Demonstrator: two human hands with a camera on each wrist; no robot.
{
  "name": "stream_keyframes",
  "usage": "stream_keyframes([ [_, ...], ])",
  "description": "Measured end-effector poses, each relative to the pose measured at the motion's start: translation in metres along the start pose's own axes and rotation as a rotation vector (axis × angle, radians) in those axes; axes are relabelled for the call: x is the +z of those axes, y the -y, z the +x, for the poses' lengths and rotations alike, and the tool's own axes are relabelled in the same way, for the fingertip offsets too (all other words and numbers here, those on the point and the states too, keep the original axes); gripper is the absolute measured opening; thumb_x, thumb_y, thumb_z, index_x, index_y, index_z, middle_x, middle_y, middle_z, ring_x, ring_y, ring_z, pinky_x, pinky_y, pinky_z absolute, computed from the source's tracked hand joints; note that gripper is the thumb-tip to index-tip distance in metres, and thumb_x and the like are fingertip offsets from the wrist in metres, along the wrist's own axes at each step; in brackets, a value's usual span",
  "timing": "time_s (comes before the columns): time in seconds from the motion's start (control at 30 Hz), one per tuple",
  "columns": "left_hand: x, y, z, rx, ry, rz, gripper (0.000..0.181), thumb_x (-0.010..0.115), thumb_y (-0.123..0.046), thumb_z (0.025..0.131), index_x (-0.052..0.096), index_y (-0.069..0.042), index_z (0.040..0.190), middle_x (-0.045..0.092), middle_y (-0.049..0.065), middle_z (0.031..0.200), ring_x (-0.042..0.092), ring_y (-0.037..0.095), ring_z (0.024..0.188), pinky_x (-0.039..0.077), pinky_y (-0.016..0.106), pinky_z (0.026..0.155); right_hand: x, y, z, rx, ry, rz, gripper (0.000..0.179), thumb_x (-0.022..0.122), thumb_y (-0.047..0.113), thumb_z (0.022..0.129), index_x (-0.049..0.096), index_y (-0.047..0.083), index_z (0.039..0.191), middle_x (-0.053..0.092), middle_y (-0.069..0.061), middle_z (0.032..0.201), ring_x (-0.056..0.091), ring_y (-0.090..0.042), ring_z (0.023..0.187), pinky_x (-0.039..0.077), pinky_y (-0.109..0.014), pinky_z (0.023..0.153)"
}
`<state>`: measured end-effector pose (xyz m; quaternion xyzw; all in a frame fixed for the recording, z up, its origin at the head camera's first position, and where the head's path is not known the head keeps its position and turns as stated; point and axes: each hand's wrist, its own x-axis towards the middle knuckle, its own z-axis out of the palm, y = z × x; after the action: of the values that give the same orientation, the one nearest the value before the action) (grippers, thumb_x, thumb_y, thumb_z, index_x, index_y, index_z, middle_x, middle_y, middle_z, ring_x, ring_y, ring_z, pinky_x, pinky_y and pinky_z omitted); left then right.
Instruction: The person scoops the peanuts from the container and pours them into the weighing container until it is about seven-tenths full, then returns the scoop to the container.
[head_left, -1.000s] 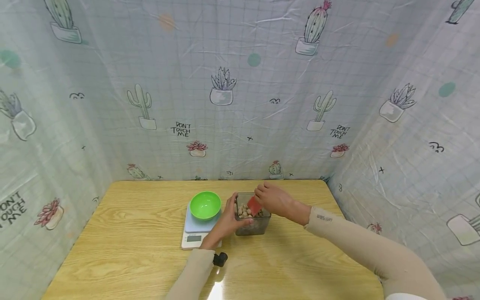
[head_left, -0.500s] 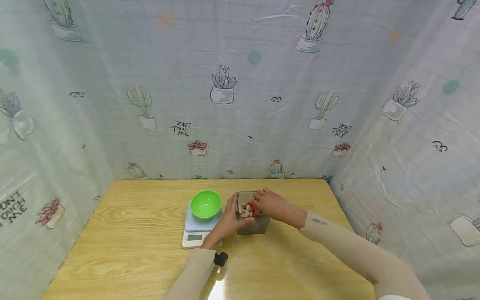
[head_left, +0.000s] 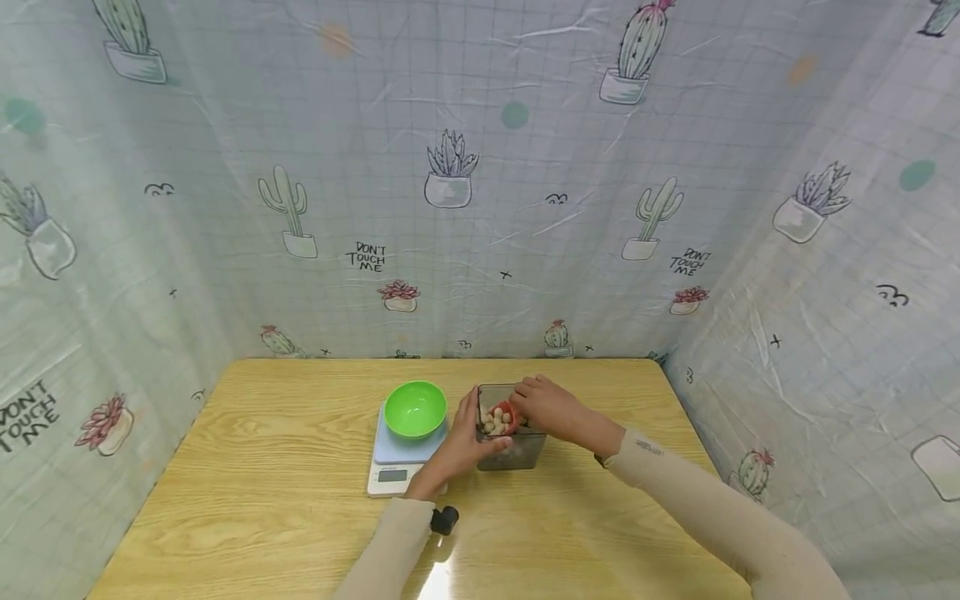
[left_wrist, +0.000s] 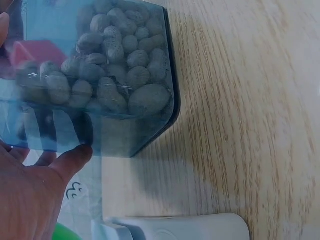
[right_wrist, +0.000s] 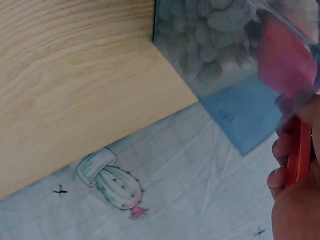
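Observation:
A clear, smoky plastic container [head_left: 517, 454] holds whole peanuts [left_wrist: 112, 47] and stands right of the scale. My left hand [head_left: 460, 450] grips its near left corner, thumb on the front wall and fingers along the left side. Inside the container is a red scoop [head_left: 513, 410], with peanuts in its bowl. My right hand [head_left: 553, 410] reaches over the right rim, fingers curled round the scoop's red handle [right_wrist: 298, 155]. Through the wall in the right wrist view, the scoop's bowl shows as a pinkish shape above the peanuts.
A bright green bowl [head_left: 416, 409] sits on a white kitchen scale [head_left: 392, 477] with a small display, just left of my left hand. The wooden table [head_left: 285, 467] ends at a cactus-print curtain [head_left: 480, 275] behind and at both sides.
My right hand has turned the red scoop from a steep tilt, its red back showing, to a flatter angle with peanuts in it. My left hand stays on the container.

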<state>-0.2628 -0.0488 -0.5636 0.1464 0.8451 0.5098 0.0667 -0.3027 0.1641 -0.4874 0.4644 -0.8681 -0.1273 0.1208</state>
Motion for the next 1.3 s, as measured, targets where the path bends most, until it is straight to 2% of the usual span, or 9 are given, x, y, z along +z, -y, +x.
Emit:
stream_keyframes([
  [0.1, 0.001, -0.001, 0.000, -0.003, -0.004, -0.007, 0.116, 0.073, -0.057, 0.081, -0.006, -0.024, 0.159, 0.001, 0.015, 0.166, 0.016, 0.040, 0.150, 0.033, 0.059, 0.112, -0.001, -0.002, -0.008, 0.060, -0.043, 0.087, 0.013, 0.067, 0.018, 0.093, 0.066, 0.015, 0.105, 0.061, 0.001, 0.098, 0.055, -0.017, 0.086, 0.042, -0.033, 0.073],
  [0.23, 0.002, -0.002, -0.001, -0.026, -0.001, -0.015, 0.116, 0.073, -0.057, 0.081, -0.007, -0.027, 0.159, -0.001, 0.011, 0.166, 0.014, 0.038, 0.151, 0.033, 0.059, 0.112, 0.004, 0.000, -0.015, 0.114, -0.094, 0.207, 0.009, 0.065, 0.016, 0.095, 0.066, 0.014, 0.103, 0.056, 0.000, 0.095, 0.046, -0.016, 0.081, 0.035, -0.032, 0.073],
  [0.4, 0.003, -0.001, -0.002, -0.032, 0.014, -0.003, 0.116, 0.071, -0.059, 0.082, -0.009, -0.025, 0.159, -0.003, 0.011, 0.166, 0.016, 0.040, 0.150, 0.034, 0.060, 0.111, 0.012, 0.006, -0.020, 0.187, -0.125, 0.257, 0.007, 0.063, 0.018, 0.096, 0.064, 0.015, 0.103, 0.052, -0.001, 0.099, 0.041, -0.017, 0.085, 0.028, -0.032, 0.074],
  [0.63, 0.003, 0.001, -0.003, -0.037, 0.010, 0.000, 0.114, 0.072, -0.053, 0.084, -0.009, -0.026, 0.159, -0.002, 0.012, 0.166, 0.016, 0.040, 0.150, 0.033, 0.061, 0.111, 0.017, 0.009, -0.024, 0.240, -0.195, 0.285, 0.013, 0.065, 0.019, 0.095, 0.064, 0.015, 0.107, 0.053, -0.002, 0.102, 0.045, -0.020, 0.091, 0.032, -0.034, 0.075],
  [1.0, 0.003, 0.001, -0.002, -0.040, 0.016, -0.007, 0.116, 0.071, -0.060, 0.082, -0.010, -0.028, 0.159, -0.004, 0.010, 0.167, 0.012, 0.039, 0.152, 0.031, 0.060, 0.114, 0.022, 0.004, -0.035, 0.303, -0.304, 0.385, 0.014, 0.061, 0.013, 0.096, 0.065, 0.012, 0.109, 0.056, -0.006, 0.102, 0.051, -0.025, 0.094, 0.041, -0.042, 0.078],
  [1.3, 0.004, 0.002, -0.002, -0.030, 0.006, -0.002, 0.118, 0.070, -0.065, 0.079, -0.009, -0.027, 0.159, -0.003, 0.011, 0.167, 0.016, 0.041, 0.150, 0.032, 0.061, 0.112, 0.029, 0.006, -0.042, 0.377, -0.338, 0.498, 0.018, 0.061, 0.015, 0.095, 0.066, 0.008, 0.111, 0.057, -0.006, 0.099, 0.051, -0.025, 0.093, 0.041, -0.043, 0.079],
])
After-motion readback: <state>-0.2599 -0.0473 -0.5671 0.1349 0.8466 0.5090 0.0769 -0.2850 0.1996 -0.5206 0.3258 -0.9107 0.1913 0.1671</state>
